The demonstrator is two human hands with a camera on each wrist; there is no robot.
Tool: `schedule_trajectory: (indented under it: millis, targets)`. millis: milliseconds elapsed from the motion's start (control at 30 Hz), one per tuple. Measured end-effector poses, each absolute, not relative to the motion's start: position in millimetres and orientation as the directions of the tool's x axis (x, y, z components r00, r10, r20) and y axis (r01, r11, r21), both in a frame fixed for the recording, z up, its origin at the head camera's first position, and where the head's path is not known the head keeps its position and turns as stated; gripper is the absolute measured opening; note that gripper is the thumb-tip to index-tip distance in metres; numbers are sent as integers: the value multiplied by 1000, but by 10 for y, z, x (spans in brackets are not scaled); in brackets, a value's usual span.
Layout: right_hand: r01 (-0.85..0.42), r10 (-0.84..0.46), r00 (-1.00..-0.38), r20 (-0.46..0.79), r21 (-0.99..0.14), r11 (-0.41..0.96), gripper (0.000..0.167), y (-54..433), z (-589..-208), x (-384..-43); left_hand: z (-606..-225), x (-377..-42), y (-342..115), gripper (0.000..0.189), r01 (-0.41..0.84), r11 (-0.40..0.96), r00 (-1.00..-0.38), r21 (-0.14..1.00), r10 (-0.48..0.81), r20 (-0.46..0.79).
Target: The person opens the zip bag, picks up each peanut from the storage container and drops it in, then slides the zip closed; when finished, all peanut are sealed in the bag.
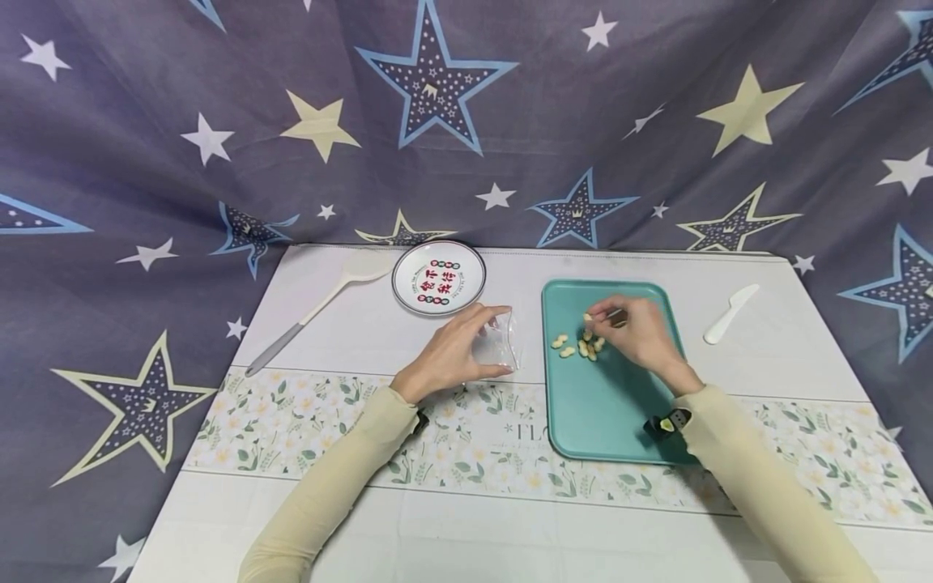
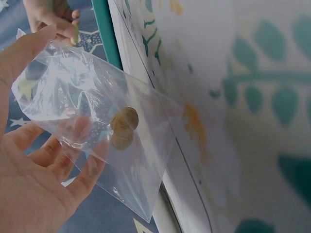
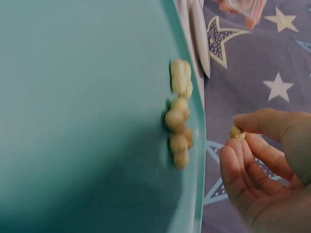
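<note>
A clear plastic bag [image 2: 73,92] is held by my left hand [image 1: 450,350], thumb and fingers spread around its mouth. One peanut [image 2: 124,128] in its shell lies inside the bag. My right hand [image 1: 636,330] pinches another peanut [image 3: 236,133] between thumb and fingertips, above the teal tray [image 1: 612,405]. Several unshelled peanuts [image 1: 567,351] lie on the tray below and to the left of this hand. In the right wrist view, more of these peanuts [image 3: 181,77] show in a row near the tray's far edge.
A white plate [image 1: 437,278] with red lettering stands behind my left hand. At the left lies a long-handled spoon [image 1: 321,312] with a grey grip. A white plastic knife [image 1: 731,314] lies right of the tray. A star-patterned cloth [image 1: 466,121] hangs behind the table.
</note>
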State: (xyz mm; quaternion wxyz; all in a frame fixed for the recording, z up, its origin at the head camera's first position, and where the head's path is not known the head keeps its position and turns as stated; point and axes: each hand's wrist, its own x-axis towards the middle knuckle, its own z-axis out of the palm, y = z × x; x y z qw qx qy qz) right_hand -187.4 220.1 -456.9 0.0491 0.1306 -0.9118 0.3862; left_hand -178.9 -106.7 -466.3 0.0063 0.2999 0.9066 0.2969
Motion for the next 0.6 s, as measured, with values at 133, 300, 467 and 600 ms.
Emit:
schedule_trajectory:
  millis: [133, 300, 467, 600]
  targets:
    - [-296, -219, -955, 201, -702, 647, 14, 2106, -4557, -1829, -4663, -1788, -1066, 96, 543, 642, -818, 542, 549, 170]
    - [-290, -228, -956, 186, -735, 613, 16, 1990, -4546, -1779, -4673, -1792, -1066, 96, 546, 636, -816, 546, 550, 176]
    - [-280, -240, -956, 168, -764, 581, 16, 1852, -4514, -1722, -4690, -1798, -1069, 96, 550, 620, -812, 559, 555, 183]
    - [-281, -258, -953, 157, -776, 565, 15, 1734, -4507, -1673, -4694, -1801, -1065, 95, 556, 616, -808, 558, 558, 189]
